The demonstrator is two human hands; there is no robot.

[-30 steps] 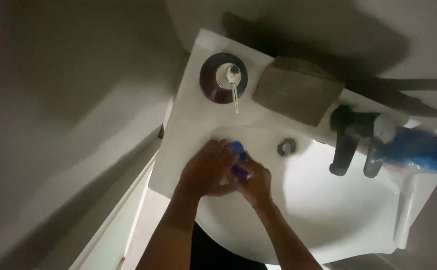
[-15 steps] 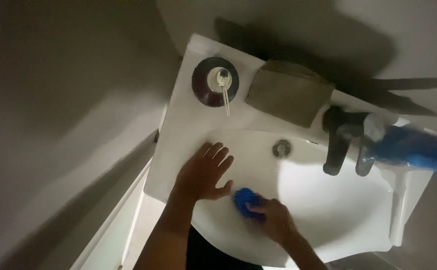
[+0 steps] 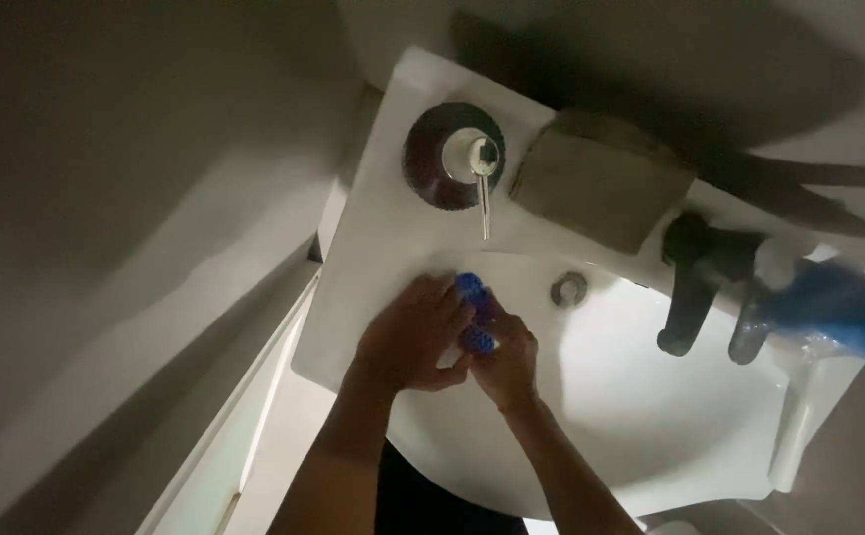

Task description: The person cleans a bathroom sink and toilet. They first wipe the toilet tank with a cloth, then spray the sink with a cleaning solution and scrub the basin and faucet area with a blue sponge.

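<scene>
Peeking from both-hand grip (image 3: 457, 342): blue scrubber (image 3: 474, 297)

— Where is the sink (image 3: 650, 436)?

— It is in the middle. The soap dispenser (image 3: 454, 156) stands on its far left corner, and the folded cloth (image 3: 601, 193) lies just to the right of it.

— And the tap (image 3: 695, 282)?

— Farther right, on the far rim. The drain opening (image 3: 569, 288) is in the basin, between the tap and the two hands (image 3: 452, 337), which are at the near left side.
</scene>
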